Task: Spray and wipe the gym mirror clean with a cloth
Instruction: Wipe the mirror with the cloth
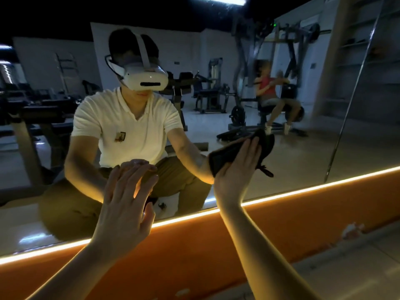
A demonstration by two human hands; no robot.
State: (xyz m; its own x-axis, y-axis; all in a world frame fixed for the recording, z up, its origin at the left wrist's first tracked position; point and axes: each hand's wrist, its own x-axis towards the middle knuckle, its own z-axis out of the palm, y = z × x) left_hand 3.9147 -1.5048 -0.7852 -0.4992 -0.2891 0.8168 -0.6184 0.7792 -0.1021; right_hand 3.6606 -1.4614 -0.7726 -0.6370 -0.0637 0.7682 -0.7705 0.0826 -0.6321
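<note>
Left hand: the left hand (127, 198) is spread flat with fingers apart, palm pressed against the mirror low down, holding nothing; its reflection meets it at the fingertips
Right hand: the right hand (236, 169) is flat and open too, fingers together and stretched out, pinning the cloth against the glass rather than clutching it
Cloth: the cloth (236, 151) is dark, nearly black, bunched between the right palm and the mirror, sticking out past the fingertips to the upper right, with a loose corner hanging down on the right side
Mirror: the mirror (303, 148) takes up most of the wall, its lower edge running just below both hands; a thin vertical seam or metal strip shows towards the right
Light strip: a glowing warm light strip (292, 192) runs along the mirror's bottom edge, and throws an orange tint on both forearms
Wall below: an orange panel (216, 245) sits under the light strip, with a pale scuffed patch over on the right
Floor: pale floor tiles (357, 267) show at the lower right
Reflection: the glass shows the person crouched close, in a pale short-sleeved shirt and tan trousers, wearing a white headset (147, 77); behind are dark weight machines (212, 92), and another person in a red top seated at one, blurred
Spray bottle: I cannot make one out from here
</note>
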